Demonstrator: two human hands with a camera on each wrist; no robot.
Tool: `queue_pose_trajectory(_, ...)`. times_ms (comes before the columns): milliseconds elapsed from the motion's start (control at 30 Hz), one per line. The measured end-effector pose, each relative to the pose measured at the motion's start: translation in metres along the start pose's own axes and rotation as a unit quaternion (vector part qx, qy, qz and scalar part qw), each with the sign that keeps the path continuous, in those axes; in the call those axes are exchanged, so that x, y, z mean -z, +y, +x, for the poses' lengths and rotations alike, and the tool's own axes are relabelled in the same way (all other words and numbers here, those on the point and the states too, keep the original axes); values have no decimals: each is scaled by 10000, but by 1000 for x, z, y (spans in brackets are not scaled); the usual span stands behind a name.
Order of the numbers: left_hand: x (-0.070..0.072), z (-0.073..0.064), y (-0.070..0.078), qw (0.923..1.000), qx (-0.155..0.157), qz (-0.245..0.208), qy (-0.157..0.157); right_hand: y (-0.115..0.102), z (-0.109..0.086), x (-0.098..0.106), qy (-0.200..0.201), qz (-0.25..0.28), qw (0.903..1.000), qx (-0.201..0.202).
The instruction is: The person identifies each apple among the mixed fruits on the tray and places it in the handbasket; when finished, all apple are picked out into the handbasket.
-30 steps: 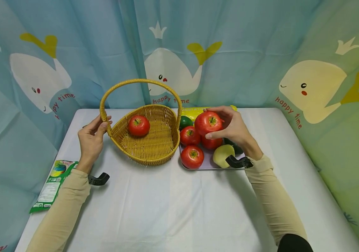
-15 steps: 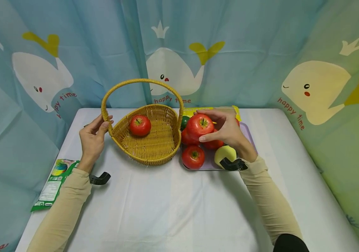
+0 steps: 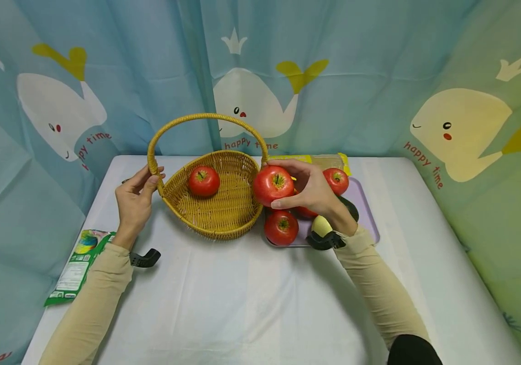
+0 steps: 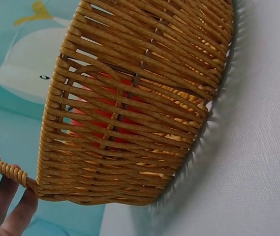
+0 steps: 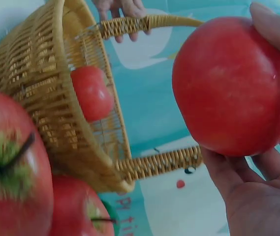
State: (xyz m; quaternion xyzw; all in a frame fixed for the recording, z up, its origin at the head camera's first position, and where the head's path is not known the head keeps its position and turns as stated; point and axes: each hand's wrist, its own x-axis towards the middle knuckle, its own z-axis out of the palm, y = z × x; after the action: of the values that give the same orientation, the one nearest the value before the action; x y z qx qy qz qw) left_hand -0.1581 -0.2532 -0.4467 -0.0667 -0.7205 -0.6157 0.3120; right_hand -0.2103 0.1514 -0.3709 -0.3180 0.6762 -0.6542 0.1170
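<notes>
My left hand (image 3: 134,200) pinches the left foot of the arched handle on a golden wicker basket (image 3: 223,220). Inside the basket, toward its left, lies one red apple (image 3: 204,181), which shows through the weave in the left wrist view. My right hand (image 3: 310,190) grips another red apple (image 3: 273,185), thumb on the near side and fingers behind. That apple is raised at the basket's right rim, overlapping the handle's right foot in the head view. In the right wrist view the held apple (image 5: 233,86) fills the palm side of the hand.
A lilac tray (image 3: 370,218) right of the basket bears more red apples, one at the front (image 3: 281,228) and one at the back (image 3: 336,181), a pale green fruit (image 3: 321,226) and a dark green one (image 3: 349,207). A yellow packet (image 3: 343,163) lies behind; a green packet (image 3: 73,274) lies far left.
My right hand has carried its apple left from over the tray to the basket's right rim, uncovering the tray's back right. My left hand has stayed on the handle.
</notes>
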Motion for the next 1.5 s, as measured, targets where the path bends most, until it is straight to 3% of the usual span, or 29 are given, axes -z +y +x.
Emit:
queue_pose_trajectory(500, 1, 1, -1, 10000, -17, -12, -61, 10, 20, -34, -287, -104, 9995, 125)
queue_pose_trajectory(1100, 1, 2, -2, 9999, 18, 63, -84, 16, 52, -58, -320, 104, 9994, 38)
queue_pose_trajectory(1500, 0, 2, -1, 10000, 53, 53, -54, 26, 74, -63, -320, 27, 9994, -137)
